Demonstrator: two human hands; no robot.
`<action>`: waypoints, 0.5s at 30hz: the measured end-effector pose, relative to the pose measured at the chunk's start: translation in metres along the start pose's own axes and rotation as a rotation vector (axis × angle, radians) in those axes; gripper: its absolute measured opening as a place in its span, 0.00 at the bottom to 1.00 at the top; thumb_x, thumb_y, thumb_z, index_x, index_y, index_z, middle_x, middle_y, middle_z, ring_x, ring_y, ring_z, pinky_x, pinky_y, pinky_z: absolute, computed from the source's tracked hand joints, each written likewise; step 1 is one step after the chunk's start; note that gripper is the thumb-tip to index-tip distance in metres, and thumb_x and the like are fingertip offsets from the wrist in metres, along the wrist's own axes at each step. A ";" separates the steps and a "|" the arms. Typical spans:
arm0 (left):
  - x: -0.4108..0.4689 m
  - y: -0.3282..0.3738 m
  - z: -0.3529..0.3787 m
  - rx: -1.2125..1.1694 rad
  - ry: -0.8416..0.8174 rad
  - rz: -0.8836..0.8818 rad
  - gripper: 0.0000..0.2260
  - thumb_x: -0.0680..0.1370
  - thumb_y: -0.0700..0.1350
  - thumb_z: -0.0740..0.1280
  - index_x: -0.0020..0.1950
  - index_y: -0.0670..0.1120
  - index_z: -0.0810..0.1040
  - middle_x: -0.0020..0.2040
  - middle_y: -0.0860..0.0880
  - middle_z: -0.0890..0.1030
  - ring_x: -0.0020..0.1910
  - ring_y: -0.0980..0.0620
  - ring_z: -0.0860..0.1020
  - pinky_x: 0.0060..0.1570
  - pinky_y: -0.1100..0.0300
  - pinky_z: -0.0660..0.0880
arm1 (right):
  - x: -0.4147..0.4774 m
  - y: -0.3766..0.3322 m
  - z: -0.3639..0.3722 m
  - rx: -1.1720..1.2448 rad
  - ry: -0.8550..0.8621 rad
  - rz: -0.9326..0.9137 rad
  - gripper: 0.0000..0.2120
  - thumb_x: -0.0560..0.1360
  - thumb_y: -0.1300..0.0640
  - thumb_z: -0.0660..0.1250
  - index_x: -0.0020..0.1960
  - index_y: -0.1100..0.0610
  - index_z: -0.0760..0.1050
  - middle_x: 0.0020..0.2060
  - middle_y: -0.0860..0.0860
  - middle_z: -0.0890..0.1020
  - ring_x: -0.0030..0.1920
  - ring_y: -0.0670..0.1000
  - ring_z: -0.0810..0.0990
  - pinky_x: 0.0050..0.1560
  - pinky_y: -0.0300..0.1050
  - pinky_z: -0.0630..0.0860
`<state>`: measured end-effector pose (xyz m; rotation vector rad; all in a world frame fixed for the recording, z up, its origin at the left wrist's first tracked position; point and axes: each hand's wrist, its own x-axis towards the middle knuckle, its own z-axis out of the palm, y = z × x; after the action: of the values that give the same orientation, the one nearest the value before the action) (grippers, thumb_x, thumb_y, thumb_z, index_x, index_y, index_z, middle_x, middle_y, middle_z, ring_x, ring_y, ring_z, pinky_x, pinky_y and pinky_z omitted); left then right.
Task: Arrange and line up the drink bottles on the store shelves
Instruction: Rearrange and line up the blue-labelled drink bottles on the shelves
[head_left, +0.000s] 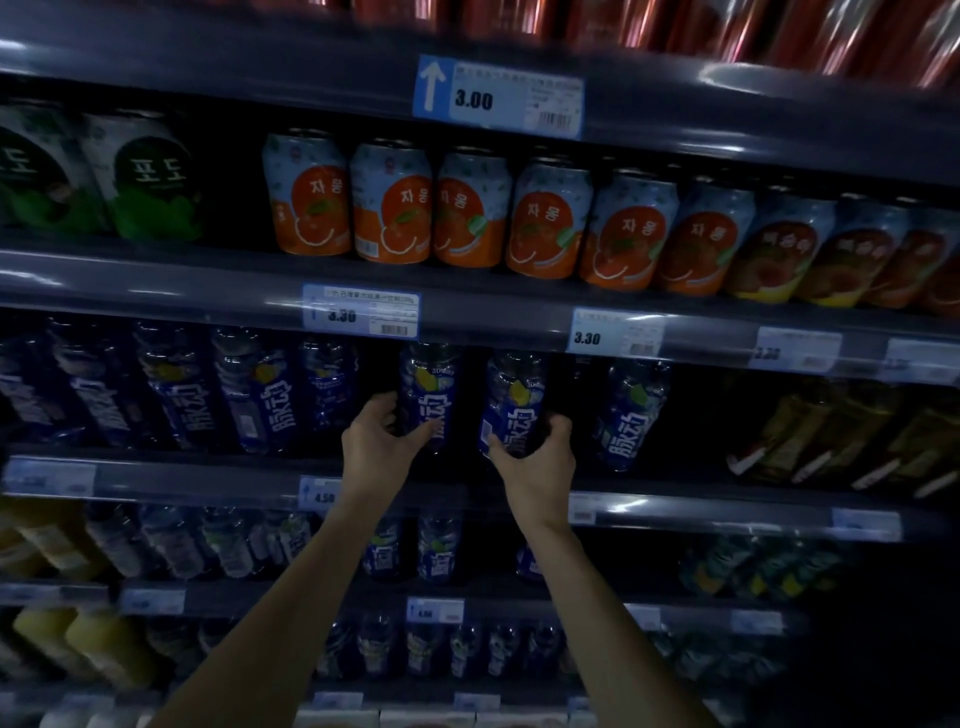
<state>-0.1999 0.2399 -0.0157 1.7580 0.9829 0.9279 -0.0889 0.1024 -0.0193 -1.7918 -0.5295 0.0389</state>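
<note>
Left drink bottle: blue label, gripped by left hand.
Right drink bottle: gripped by right hand.
Shelf: dark, dimly lit, price-tagged.
Cans: shelved above.

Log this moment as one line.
left hand grips left blue bottle | right hand grips right blue bottle | bottles apart

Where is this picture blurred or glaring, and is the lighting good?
Head view: dim overall; red cans at the top smeared by blur; glare on the top shelf edge; shelves bow from the wide lens; left hand on left bottle, right hand on right bottle, fairly sharp.
</note>
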 end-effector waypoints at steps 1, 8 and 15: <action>-0.003 0.001 0.002 0.001 -0.007 0.007 0.35 0.66 0.55 0.77 0.68 0.45 0.70 0.63 0.48 0.76 0.61 0.52 0.74 0.54 0.60 0.73 | 0.001 0.000 -0.002 -0.008 0.008 0.002 0.35 0.68 0.48 0.76 0.67 0.56 0.63 0.60 0.53 0.76 0.61 0.52 0.74 0.61 0.49 0.74; -0.022 0.007 0.014 -0.022 -0.029 0.050 0.30 0.67 0.56 0.76 0.66 0.49 0.71 0.57 0.55 0.77 0.55 0.59 0.72 0.44 0.71 0.70 | 0.006 0.007 -0.015 -0.017 0.026 0.014 0.34 0.68 0.48 0.76 0.67 0.55 0.63 0.59 0.51 0.74 0.60 0.51 0.73 0.60 0.44 0.72; -0.028 0.012 0.020 -0.010 -0.023 0.043 0.30 0.67 0.57 0.75 0.66 0.50 0.71 0.61 0.52 0.77 0.55 0.61 0.72 0.49 0.65 0.71 | 0.008 0.009 -0.019 -0.027 0.025 0.005 0.33 0.68 0.48 0.76 0.65 0.54 0.63 0.54 0.46 0.72 0.54 0.45 0.72 0.53 0.37 0.70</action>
<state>-0.1913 0.2044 -0.0159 1.7842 0.9275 0.9362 -0.0736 0.0868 -0.0200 -1.8177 -0.5098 0.0135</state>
